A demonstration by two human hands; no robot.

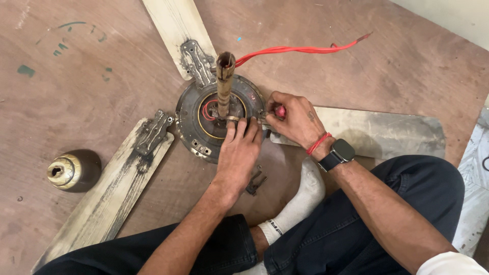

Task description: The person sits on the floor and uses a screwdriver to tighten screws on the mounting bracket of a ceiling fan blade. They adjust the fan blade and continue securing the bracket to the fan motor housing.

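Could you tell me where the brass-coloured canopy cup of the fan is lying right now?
The canopy cup lies on the floor at the head view's left, beside the lower-left fan blade.

Brass-coloured dome cover (74, 170) lies on its side on the brown plywood floor (102, 76), well left of everything else. Green paint marks (61, 46) at upper left of the floor. Small dark metal bracket (255, 181) loose on the floor beside a white sock (300, 201). Dark trousers (356, 229) along the bottom edge. Pale tiled strip (476, 178) at far right.
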